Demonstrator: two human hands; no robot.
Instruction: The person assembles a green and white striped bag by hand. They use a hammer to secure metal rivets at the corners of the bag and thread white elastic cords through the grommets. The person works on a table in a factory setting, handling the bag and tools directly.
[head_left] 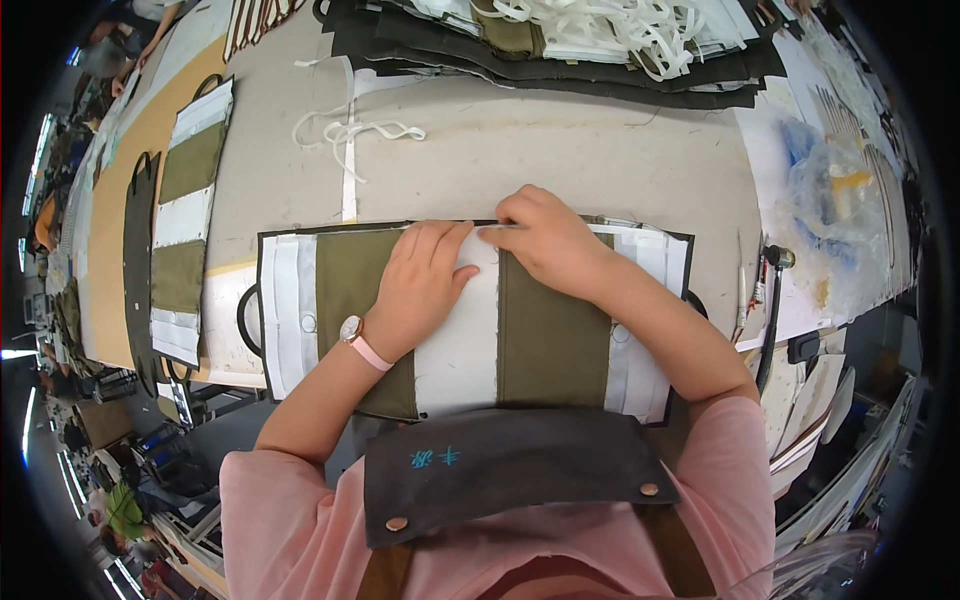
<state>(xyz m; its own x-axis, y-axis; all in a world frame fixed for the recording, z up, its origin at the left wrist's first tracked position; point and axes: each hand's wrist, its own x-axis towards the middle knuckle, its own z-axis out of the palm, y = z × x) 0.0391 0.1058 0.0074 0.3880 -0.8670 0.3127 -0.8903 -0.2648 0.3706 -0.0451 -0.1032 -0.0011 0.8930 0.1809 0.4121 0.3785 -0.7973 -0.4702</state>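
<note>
Here: left hand [420, 285] flat, fingers together, pinning fabric panel [470, 320]; right hand [545, 240] pinching white strip [460, 340] top edge, apparently aligning it.

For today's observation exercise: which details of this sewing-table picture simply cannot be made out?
- Head view: what the right hand pinches, hidden by its fingers.
- Fabric panel middle, under the left hand.
- Panel's near edge, behind the dark apron bib.
- Clear bag contents, blurred at the rim.

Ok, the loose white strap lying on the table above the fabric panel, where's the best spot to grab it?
Pinch the white strap at its looped, tangled end, coming from above. That bunch stands a little proud of the table, while its straight tail lies flat and runs under the fabric panel that the left hand and right hand press on.
</note>
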